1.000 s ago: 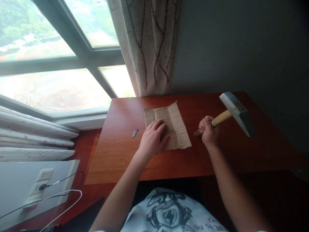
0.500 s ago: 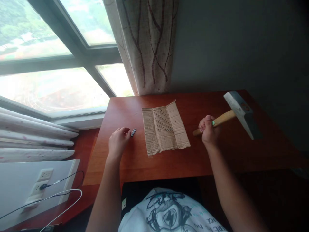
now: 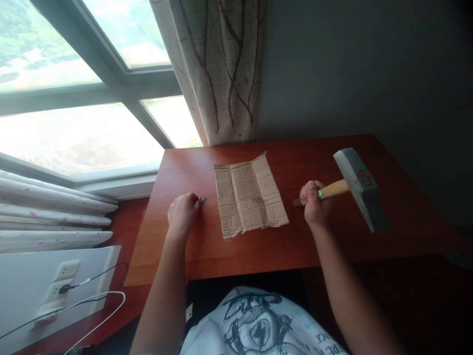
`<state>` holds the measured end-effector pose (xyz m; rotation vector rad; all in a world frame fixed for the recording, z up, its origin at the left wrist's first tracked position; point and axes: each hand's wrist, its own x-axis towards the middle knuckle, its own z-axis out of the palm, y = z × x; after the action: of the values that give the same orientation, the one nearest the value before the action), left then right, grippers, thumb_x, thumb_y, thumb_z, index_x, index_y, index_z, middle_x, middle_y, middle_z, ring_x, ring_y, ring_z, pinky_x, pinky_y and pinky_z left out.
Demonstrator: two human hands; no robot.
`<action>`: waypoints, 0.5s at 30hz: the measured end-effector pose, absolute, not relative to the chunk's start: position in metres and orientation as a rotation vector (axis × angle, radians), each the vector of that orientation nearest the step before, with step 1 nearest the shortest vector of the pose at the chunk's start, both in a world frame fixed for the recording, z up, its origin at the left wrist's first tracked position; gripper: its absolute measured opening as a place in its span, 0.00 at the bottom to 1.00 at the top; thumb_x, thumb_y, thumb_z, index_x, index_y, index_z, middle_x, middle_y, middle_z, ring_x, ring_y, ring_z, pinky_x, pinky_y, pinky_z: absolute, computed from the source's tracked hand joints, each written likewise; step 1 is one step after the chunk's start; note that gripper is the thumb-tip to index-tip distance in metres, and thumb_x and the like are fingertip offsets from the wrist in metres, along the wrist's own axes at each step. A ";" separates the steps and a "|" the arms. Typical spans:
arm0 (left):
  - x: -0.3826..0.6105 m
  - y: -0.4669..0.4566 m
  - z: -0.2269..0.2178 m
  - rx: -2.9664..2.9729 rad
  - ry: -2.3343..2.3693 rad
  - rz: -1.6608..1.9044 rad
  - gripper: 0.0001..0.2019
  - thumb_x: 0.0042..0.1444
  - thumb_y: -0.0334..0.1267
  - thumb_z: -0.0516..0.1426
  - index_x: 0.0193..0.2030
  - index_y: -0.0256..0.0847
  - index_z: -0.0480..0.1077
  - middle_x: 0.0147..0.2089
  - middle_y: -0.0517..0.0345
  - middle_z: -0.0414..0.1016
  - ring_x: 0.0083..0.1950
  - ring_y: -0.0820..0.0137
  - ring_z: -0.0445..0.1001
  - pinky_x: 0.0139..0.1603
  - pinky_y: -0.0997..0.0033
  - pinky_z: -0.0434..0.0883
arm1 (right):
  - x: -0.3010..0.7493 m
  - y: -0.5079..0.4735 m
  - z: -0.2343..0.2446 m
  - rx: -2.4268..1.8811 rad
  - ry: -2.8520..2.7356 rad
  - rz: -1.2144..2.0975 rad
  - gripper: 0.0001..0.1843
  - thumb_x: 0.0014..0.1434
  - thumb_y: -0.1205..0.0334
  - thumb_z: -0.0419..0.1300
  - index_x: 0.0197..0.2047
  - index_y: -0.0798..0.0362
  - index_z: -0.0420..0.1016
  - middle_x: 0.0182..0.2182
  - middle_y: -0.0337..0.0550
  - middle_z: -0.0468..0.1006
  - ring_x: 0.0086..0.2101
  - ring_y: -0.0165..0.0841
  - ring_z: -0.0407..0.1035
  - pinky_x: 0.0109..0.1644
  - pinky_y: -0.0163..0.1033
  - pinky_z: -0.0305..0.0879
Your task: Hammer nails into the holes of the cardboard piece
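Observation:
My right hand (image 3: 315, 203) grips the wooden handle of a hammer (image 3: 359, 178), holding it raised over the right side of the table with its large metal head to the right. At the left, my left hand (image 3: 182, 212) rests by a small bunch of dark nails (image 3: 203, 201). Its fingertips are drawn together at the bunch and partly hidden behind the hand. Between my hands lies a creased piece of cardboard (image 3: 228, 212). A grid of small dark dots (image 3: 246, 180) covers its middle panel, and a short row of thin nail-like pieces (image 3: 256, 199) sits along the grid's near edge.
Everything lies on a reddish-brown wooden table (image 3: 244, 256). Beyond its far edge hang a patterned curtain (image 3: 225, 74) and a grey wall (image 3: 332, 64). To the left are a window (image 3: 121, 84) and a wall socket (image 3: 59, 288) with cables.
My left hand's fingers have closed in at the nails. My right hand has lowered slightly, and the hammer's head has tipped down with it. The view has shifted a little.

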<state>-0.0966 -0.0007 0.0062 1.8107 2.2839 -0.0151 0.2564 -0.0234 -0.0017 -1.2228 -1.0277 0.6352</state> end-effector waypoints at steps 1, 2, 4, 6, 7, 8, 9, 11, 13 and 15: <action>-0.096 0.000 0.007 1.816 2.289 -0.045 0.15 0.60 0.48 0.53 0.41 0.46 0.79 0.45 0.46 0.81 0.43 0.54 0.78 0.37 0.64 0.69 | 0.256 -0.024 -0.002 -1.222 -1.030 0.638 0.29 0.62 0.39 0.57 0.20 0.48 0.53 0.15 0.32 0.53 0.17 0.26 0.51 0.19 0.36 0.47; -0.094 0.001 0.008 1.826 2.292 -0.077 0.15 0.60 0.48 0.53 0.41 0.45 0.79 0.44 0.45 0.81 0.43 0.53 0.78 0.37 0.63 0.70 | 0.257 -0.025 -0.002 -1.222 -1.033 0.640 0.29 0.62 0.39 0.57 0.20 0.48 0.53 0.15 0.32 0.53 0.17 0.26 0.51 0.20 0.36 0.47; -0.093 0.003 0.008 1.853 2.293 -0.135 0.16 0.60 0.48 0.53 0.41 0.44 0.79 0.44 0.43 0.81 0.42 0.52 0.79 0.37 0.62 0.70 | 0.257 -0.026 -0.002 -1.216 -1.043 0.643 0.29 0.63 0.39 0.57 0.20 0.48 0.53 0.15 0.32 0.54 0.17 0.26 0.52 0.20 0.36 0.48; -0.092 0.004 0.007 1.868 2.284 -0.154 0.16 0.60 0.47 0.52 0.40 0.42 0.78 0.45 0.41 0.81 0.43 0.50 0.79 0.38 0.59 0.71 | 0.257 -0.027 -0.003 -1.210 -1.050 0.645 0.29 0.63 0.39 0.57 0.20 0.48 0.54 0.16 0.32 0.54 0.17 0.27 0.52 0.20 0.37 0.48; -0.092 0.004 0.007 1.865 2.284 -0.131 0.16 0.60 0.47 0.53 0.40 0.42 0.78 0.45 0.41 0.81 0.43 0.49 0.79 0.38 0.58 0.71 | 0.257 -0.028 -0.004 -1.213 -1.053 0.645 0.29 0.63 0.40 0.57 0.20 0.48 0.54 0.16 0.32 0.54 0.18 0.27 0.52 0.21 0.37 0.48; -0.093 0.003 0.007 1.856 2.290 -0.078 0.15 0.59 0.47 0.53 0.39 0.42 0.78 0.45 0.41 0.81 0.44 0.49 0.79 0.39 0.58 0.72 | 0.257 -0.028 -0.004 -1.221 -1.056 0.646 0.29 0.63 0.40 0.56 0.20 0.48 0.54 0.16 0.32 0.54 0.18 0.27 0.52 0.21 0.37 0.48; -0.094 0.002 0.008 1.838 2.301 0.013 0.13 0.58 0.46 0.54 0.39 0.42 0.77 0.45 0.43 0.81 0.44 0.50 0.79 0.41 0.57 0.72 | 0.256 -0.028 -0.005 -1.232 -1.063 0.648 0.29 0.64 0.39 0.56 0.21 0.48 0.53 0.16 0.32 0.54 0.18 0.27 0.52 0.21 0.37 0.49; -0.095 -0.003 0.012 1.759 2.273 0.330 0.11 0.56 0.43 0.57 0.40 0.41 0.77 0.42 0.47 0.82 0.44 0.55 0.79 0.43 0.59 0.73 | 0.256 -0.030 -0.005 -1.253 -1.085 0.646 0.29 0.64 0.39 0.55 0.21 0.48 0.53 0.16 0.33 0.54 0.18 0.28 0.52 0.22 0.37 0.49; -0.093 -0.009 0.020 1.602 2.075 0.750 0.12 0.54 0.41 0.59 0.42 0.40 0.77 0.40 0.51 0.82 0.42 0.61 0.80 0.44 0.63 0.75 | 0.257 -0.032 -0.005 -1.271 -1.113 0.631 0.29 0.65 0.39 0.54 0.21 0.47 0.52 0.16 0.33 0.54 0.19 0.28 0.53 0.23 0.38 0.50; -0.086 -0.016 0.034 1.418 1.762 1.081 0.14 0.52 0.44 0.63 0.41 0.38 0.76 0.39 0.52 0.81 0.39 0.64 0.80 0.41 0.66 0.76 | 0.260 -0.034 -0.005 -1.306 -1.189 0.642 0.28 0.66 0.39 0.51 0.22 0.47 0.52 0.17 0.34 0.55 0.20 0.29 0.53 0.24 0.38 0.52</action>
<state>-0.0859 -0.0163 0.0337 1.4177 1.7617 1.0807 0.2596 -0.0339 -0.0048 -1.3058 -1.1891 0.6419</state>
